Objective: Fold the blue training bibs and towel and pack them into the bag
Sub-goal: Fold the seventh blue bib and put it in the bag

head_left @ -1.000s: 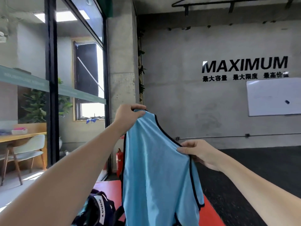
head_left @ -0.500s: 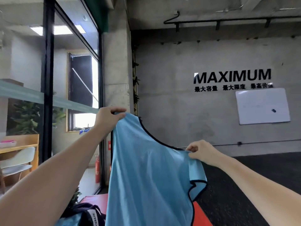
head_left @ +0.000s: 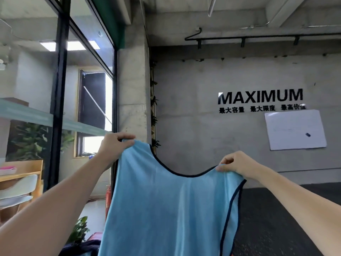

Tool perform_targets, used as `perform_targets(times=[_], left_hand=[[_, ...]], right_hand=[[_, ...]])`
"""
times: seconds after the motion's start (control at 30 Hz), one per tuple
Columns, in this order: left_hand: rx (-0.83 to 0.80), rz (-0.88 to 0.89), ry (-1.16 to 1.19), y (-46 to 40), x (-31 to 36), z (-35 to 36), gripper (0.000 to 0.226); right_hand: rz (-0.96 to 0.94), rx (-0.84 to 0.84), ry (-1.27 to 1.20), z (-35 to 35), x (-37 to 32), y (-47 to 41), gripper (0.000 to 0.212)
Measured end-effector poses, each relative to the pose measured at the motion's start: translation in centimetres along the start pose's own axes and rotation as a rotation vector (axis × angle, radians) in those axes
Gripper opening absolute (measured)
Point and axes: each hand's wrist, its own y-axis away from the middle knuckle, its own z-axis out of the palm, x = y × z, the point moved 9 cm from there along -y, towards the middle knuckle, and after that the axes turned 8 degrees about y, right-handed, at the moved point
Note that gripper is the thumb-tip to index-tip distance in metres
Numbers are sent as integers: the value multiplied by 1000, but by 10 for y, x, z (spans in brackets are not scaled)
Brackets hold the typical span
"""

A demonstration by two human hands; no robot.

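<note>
Evidently early: the light-blue, dark-trimmed mesh training bib (head_left: 166,209) hangs unfolded between the left hand (head_left: 112,145) and right hand (head_left: 234,163), each pinching a shoulder strap, with folding and packing outstanding.

A gym or training studio: bare concrete wall (head_left: 193,126) with "MAXIMUM" lettering (head_left: 260,96) at two o'clock, whiteboard (head_left: 294,130) beneath it, dark rubber flooring (head_left: 276,218) at four o'clock, glass-walled office (head_left: 33,108) at nine o'clock.
</note>
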Motion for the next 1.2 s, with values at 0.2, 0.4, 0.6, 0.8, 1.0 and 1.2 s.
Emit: perform_targets(times=[0.2, 0.4, 0.6, 0.8, 1.0, 1.2], left_hand=[[18, -32, 27, -7, 6, -15, 16], [-55, -82, -51, -15, -36, -4, 17], [-157, -161, -165, -19, -146, 42, 18], [-166, -305, -281, -20, -287, 83, 14], [-190, -365, -417, -17, -413, 121, 13], [-343, -538, -430, 1, -527, 165, 47]], right_hand=[[24, -36, 7, -31, -16, -12, 15], [11, -157, 406, -15, -9, -55, 13], [15, -108, 472, 57, 31, -107, 19], [134, -128, 408, 168, 124, -161, 24], [186, -146, 406, 279, 207, -211, 22], [173, -285, 351, 382, 256, -220, 58]])
